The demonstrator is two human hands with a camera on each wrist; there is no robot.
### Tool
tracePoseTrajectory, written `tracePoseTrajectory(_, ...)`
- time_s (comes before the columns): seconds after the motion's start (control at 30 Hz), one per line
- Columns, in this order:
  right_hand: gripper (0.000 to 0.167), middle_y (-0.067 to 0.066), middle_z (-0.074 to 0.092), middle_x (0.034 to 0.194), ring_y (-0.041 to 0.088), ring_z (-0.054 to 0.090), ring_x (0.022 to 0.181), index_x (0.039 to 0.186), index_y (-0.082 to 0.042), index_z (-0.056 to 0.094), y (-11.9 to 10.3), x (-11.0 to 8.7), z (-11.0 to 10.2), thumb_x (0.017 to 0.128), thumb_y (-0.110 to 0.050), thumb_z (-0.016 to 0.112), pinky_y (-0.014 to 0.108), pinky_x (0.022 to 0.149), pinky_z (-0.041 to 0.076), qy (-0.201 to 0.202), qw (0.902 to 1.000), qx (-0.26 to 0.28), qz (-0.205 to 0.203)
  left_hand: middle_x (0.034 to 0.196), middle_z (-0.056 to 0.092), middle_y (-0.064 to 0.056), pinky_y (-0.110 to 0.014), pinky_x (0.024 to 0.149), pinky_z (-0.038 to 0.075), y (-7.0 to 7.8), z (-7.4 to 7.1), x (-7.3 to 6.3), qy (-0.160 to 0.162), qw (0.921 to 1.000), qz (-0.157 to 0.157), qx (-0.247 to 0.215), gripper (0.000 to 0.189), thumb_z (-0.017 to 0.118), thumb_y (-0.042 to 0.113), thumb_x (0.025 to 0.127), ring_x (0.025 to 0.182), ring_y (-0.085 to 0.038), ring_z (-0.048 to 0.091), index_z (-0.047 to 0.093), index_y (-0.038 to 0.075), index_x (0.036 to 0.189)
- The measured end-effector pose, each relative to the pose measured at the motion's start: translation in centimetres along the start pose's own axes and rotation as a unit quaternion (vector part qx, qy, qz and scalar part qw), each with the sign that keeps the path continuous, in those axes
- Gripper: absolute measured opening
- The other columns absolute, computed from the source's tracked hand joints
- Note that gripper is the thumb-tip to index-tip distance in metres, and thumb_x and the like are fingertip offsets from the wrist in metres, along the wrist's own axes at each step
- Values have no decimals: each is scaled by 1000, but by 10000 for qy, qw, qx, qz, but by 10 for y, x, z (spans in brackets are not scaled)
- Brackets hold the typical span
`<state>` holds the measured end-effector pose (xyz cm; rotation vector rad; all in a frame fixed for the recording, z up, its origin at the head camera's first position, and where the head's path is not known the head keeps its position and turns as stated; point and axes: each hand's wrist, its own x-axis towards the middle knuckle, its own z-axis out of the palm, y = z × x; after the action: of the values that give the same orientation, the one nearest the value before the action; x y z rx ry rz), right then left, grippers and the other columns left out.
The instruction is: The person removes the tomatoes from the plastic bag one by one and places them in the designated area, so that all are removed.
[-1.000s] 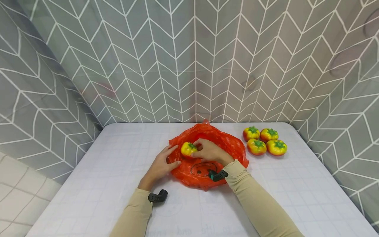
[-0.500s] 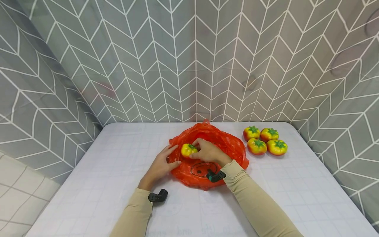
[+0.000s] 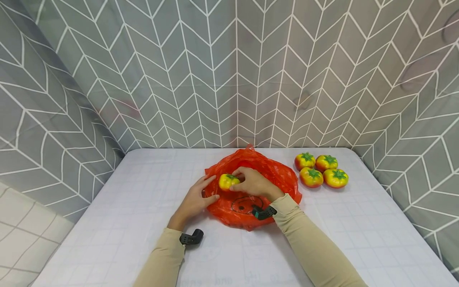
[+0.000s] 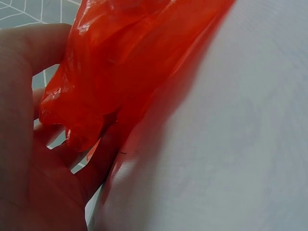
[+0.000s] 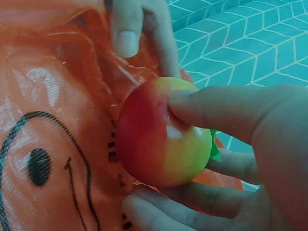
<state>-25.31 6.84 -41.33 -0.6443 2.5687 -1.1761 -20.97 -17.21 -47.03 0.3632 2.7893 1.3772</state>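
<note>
My right hand [image 3: 253, 182] pinches a shiny red-and-yellow tomato [image 3: 228, 182] with a green leafy top, over the mouth of a red plastic bag [image 3: 283, 174]. In the right wrist view the thumb presses one side of the tomato [image 5: 161, 137] and the fingers curl round the other. My left hand [image 3: 195, 199] is at the bag's left edge, thumb and fingers spread apart. In the left wrist view the bag [image 4: 125, 62] lies between thumb and fingers, and some fingertips are hidden behind it.
Several more tomatoes [image 3: 310, 177] sit grouped at the table's far right, beyond the bag. The white table [image 3: 143, 183] ends at a grey patterned curtain [image 3: 229, 79]. A black smiley face is printed on the bag's near side.
</note>
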Motion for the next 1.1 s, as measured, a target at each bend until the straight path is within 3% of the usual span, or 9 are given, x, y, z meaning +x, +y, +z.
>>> tracePoseTrajectory(0.1,42,2,66,112,20,61,101,122,-10,63,-1,-3,-4,87,-28,79,36,89,54,23,9999,161,-35,158,35,-10,-64,111,30,1,0,0,17,10000,60,1,70,73,31,87,145,-35,31,47,23,152)
tracePoseTrajectory(0.33,48,9,62,121,27,68,93,129,-9,60,0,-11,-13,90,-31,77,37,81,60,-239,9918,1255,-75,159,34,-9,-63,112,30,1,0,1,4,10000,17,-36,71,73,31,87,146,-35,30,46,22,152)
tracePoseTrajectory(0.63,52,13,57,127,31,68,98,131,-9,58,-1,-25,-19,90,-34,76,45,86,58,-169,9856,1680,-118,159,33,-7,-63,112,30,-1,0,1,-18,9999,-60,-79,72,74,31,87,147,-34,28,46,23,152)
tracePoseTrajectory(0.9,57,17,54,127,37,70,96,136,-7,56,1,-33,-21,90,-35,76,46,88,57,-58,9756,2194,36,160,33,-6,-63,112,30,-3,1,1,-31,10000,-77,-29,72,73,32,87,147,-34,28,46,24,152)
tracePoseTrajectory(1.1,61,16,53,132,39,70,97,138,-10,55,4,-38,-24,88,-38,77,43,90,57,66,9736,2275,146,160,32,-7,-63,112,29,-3,1,1,-19,10000,-37,-53,71,72,31,87,147,-34,27,45,23,153)
